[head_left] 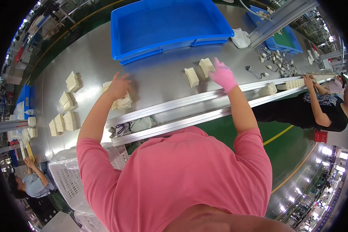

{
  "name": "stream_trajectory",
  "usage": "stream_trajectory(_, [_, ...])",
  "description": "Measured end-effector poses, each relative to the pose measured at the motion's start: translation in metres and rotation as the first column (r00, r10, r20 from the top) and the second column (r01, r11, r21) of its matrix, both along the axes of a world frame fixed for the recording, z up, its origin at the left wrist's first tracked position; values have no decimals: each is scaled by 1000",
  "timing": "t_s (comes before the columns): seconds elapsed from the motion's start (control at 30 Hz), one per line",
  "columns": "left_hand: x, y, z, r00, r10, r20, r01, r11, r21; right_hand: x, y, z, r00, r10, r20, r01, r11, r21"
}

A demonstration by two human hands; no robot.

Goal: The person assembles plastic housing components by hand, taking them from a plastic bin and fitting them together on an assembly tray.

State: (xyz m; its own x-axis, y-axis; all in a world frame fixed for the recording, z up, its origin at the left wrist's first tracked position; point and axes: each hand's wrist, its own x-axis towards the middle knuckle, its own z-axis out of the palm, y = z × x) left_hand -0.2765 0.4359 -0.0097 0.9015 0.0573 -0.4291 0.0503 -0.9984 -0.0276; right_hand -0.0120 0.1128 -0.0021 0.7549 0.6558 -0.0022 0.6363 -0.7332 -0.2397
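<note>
My left hand [119, 88], bare, is over a small group of cream plastic parts [123, 102], its fingers spread apart; the hand covers some of them. On my right hand [223, 76] is a pink glove. Its fingers are stretched out at the edge of a cream rectangular plastic part [206, 67], without visibly closing round it. Just left of that lies a similar cream part [191, 77]. More cream ribbed parts [67, 101] lie on the metal table [158, 85] to the far left, some side by side.
A large blue tray [174, 29] stands at the table's back. At right are a white cloth [241, 38], scattered wired connectors [278, 62] and a blue bin [290, 41]. A metal rail [174, 106] borders the near edge. White crates [71, 181] stand lower left. Co-workers sit at both sides.
</note>
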Motion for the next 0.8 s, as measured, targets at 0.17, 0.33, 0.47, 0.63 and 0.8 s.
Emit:
stream_trajectory(0.17, [26,-43,48,913,406,46,-382,887,-260,26,39,-21,985,-52,-164,-21,909,-416])
stream_trajectory(0.33, [40,-78,26,489,844,221,-151,332,-931,26,28,-28,1000,-31,-5,29,984,-178])
stream_trajectory(0.47, [64,-108,-2,398,891,-220,6,-242,-970,21,32,-6,968,42,-247,10,979,204])
stream_trajectory(0.63, [74,-137,-14,441,863,-247,-123,-214,-969,-14,33,44,506,263,-821,184,898,401])
stream_trajectory(0.8, [67,-165,23,550,783,-290,51,-378,-925,-78,50,61,426,418,-802,135,848,513])
